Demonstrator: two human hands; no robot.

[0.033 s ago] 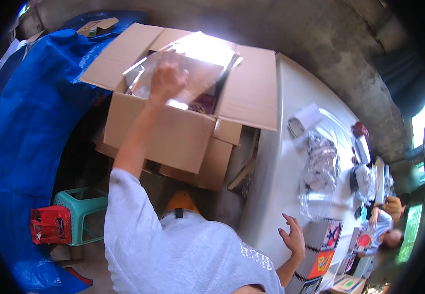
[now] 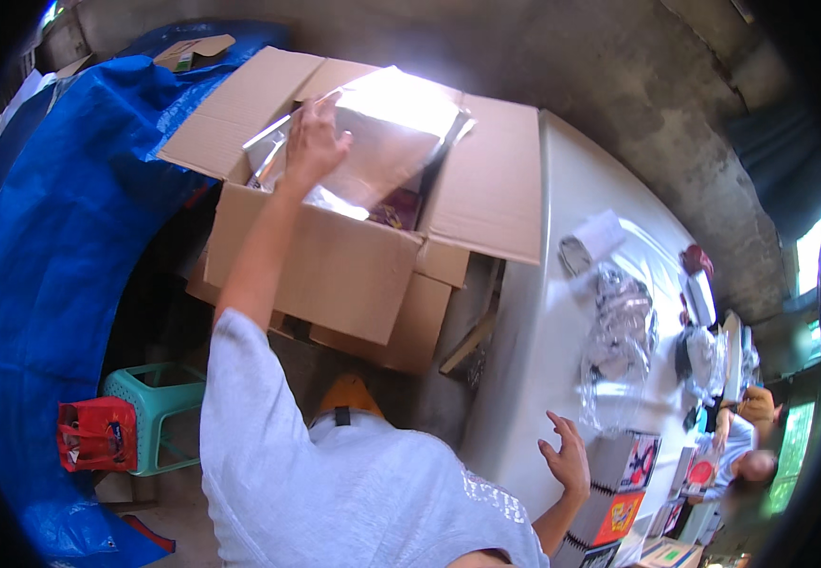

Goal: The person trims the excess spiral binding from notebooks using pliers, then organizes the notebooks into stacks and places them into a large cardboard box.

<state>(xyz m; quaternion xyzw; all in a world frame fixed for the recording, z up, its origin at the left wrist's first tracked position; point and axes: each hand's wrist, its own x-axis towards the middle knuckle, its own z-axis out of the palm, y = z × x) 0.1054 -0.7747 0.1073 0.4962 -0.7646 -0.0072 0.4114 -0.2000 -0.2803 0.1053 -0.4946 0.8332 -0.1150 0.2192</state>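
An open cardboard box (image 2: 311, 260) stands in front of me with its flaps spread. Across its mouth lies a shiny silver sheet (image 2: 387, 142), strongly glaring at its far side. My left hand (image 2: 316, 147) rests on the sheet's left part, fingers stretched out and thumb apart. Below the sheet, a dark reddish item (image 2: 398, 208) shows inside the box; the rest of the contents is hidden. My right hand (image 2: 567, 456) hangs open by the white table, fingers spread and holding nothing. Nearest to it are stacked spiral-bound notebooks (image 2: 619, 511) with colourful covers.
On the white table (image 2: 534, 379) lie clear plastic wrapping (image 2: 619, 331) and a rolled white paper (image 2: 590, 241). A blue tarp (image 2: 51, 237) covers the left side. A green stool (image 2: 160, 417) stands beside a red bag (image 2: 98, 434). Another person (image 2: 737, 454) is at the far right.
My left hand has shifted slightly left over the silver sheet, its fingers now sharper and straighter. The whole view has moved a little. My right hand stays in place.
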